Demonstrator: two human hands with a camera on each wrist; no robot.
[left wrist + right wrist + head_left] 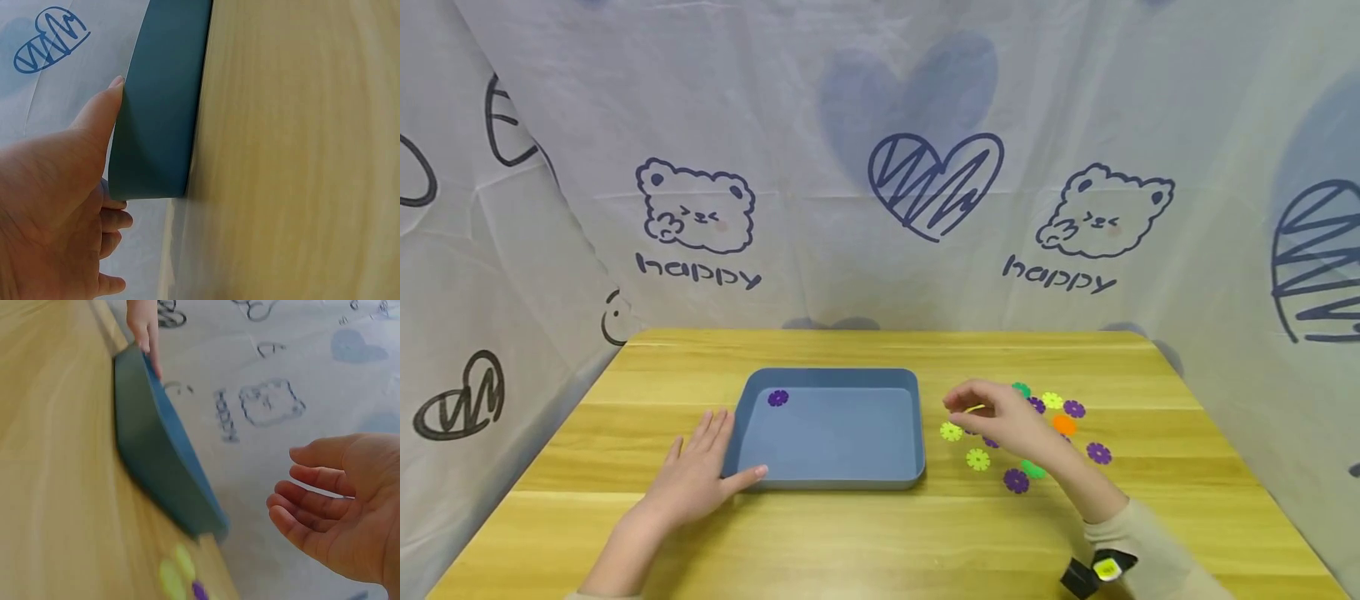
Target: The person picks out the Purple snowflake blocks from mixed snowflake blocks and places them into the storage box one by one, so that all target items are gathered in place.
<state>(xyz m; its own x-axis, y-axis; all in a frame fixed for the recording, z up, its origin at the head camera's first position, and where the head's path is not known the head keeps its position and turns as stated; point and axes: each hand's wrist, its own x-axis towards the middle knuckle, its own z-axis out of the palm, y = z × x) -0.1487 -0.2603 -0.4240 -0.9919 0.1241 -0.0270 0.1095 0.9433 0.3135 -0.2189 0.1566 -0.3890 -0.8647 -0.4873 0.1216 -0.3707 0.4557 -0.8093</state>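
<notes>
Nearest the camera, a dark wrist device with a yellow patch [1103,571] sits on the right forearm at the bench's near edge. Right hand [1000,414] hovers above the scattered flower-shaped discs on the right half of the wooden bench [880,533], fingers loosely curled; a yellow disc [976,408] shows at its fingertips, but cannot tell if it is actually pinched, since the right wrist view shows a relaxed, empty-looking palm. Discs around it: yellow-green ones [977,459] toward the tray, purple ones [1016,481] nearer the front edge and [1099,453] toward the right edge, green [1033,469], orange [1064,425]. Left hand [696,475] lies flat on the bench, fingers straight, against the left wall of the blue tray [831,482], thumb touching its near-left corner; holds nothing. Tray sits mid-bench, one purple disc [778,398] inside at its far-left corner. White printed cloth [880,167] behind the far edge.
</notes>
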